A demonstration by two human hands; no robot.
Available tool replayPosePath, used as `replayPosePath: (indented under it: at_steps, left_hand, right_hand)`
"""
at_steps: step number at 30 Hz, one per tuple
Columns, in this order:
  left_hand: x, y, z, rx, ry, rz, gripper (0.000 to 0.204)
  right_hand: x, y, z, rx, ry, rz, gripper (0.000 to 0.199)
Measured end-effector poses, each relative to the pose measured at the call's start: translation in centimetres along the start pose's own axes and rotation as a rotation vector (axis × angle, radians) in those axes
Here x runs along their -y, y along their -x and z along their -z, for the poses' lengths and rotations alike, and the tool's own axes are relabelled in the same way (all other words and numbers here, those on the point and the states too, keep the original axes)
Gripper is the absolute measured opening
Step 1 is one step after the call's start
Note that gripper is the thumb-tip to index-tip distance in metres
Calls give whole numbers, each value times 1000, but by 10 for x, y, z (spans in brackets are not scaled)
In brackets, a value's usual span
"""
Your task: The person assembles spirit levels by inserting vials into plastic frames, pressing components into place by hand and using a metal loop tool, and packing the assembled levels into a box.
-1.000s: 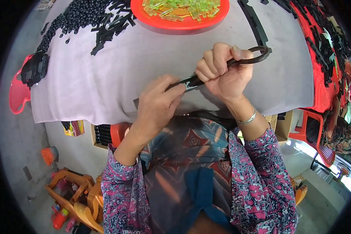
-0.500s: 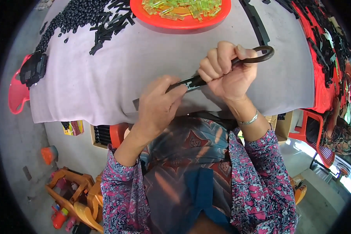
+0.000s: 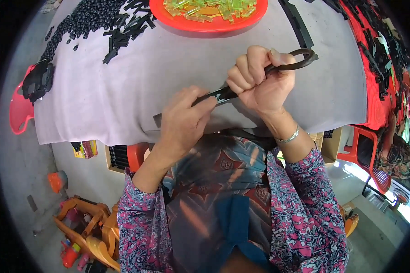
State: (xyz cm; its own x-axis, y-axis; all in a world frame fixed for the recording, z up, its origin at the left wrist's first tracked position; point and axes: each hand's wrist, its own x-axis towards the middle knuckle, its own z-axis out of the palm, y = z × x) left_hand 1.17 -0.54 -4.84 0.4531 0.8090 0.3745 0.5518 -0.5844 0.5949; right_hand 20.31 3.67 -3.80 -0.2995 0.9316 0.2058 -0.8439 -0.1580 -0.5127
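My right hand (image 3: pixel 264 79) is closed in a fist around a dark tool with a curved loop handle (image 3: pixel 300 63). The loop sticks out past the thumb. My left hand (image 3: pixel 183 120) is closed on a long black strip (image 3: pixel 157 120), whose far-left end shows beyond the hand. Between the two hands a small pale, metal-looking cutout (image 3: pixel 220 96) shows on the dark piece. Where strip and tool meet is hidden by my fingers. Both hands are just above the grey cloth on the table (image 3: pixel 123 86).
A red tray (image 3: pixel 209 30) of yellow-green clear pieces stands at the far middle. Small black round parts (image 3: pixel 93 18) and black strips (image 3: pixel 127 32) lie at the far left. A long black bar (image 3: pixel 298 22) is at the far right. Red chairs (image 3: pixel 373 154) flank the table.
Both hands have shifted slightly left, the right one a little more, with the loop-handled tool and the strip still held.
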Motion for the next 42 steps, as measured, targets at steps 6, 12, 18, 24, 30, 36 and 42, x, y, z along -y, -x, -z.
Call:
replayPosePath:
  at_steps: [6, 12, 18, 24, 30, 36, 42]
  left_hand:
    - [0, -1, 0, -10, -14, -16, 25]
    - [-1, -1, -3, -27, 27, 5, 21]
    - [1, 0, -4, -60, -19, -26, 21]
    - [1, -1, -4, -66, -12, -50, 17]
    - [-1, -2, 0, -49, -12, -48, 23]
    - [-14, -9, 18, -20, 18, 75, 38]
    - [-8, -4, 24, 75, -164, 44, 43]
  right_hand:
    - [0, -1, 1, 5, 26, -20, 47]
    - [1, -2, 2, -111, 83, -57, 53]
    - [1, -4, 5, -83, 79, -52, 53]
    - [1, -1, 4, -91, 64, -1, 52]
    - [33, -1, -7, -132, -106, 67, 57]
    - [80, 4, -12, -197, 325, 23, 53]
    - [75, 3, -4, -448, 1255, -174, 29]
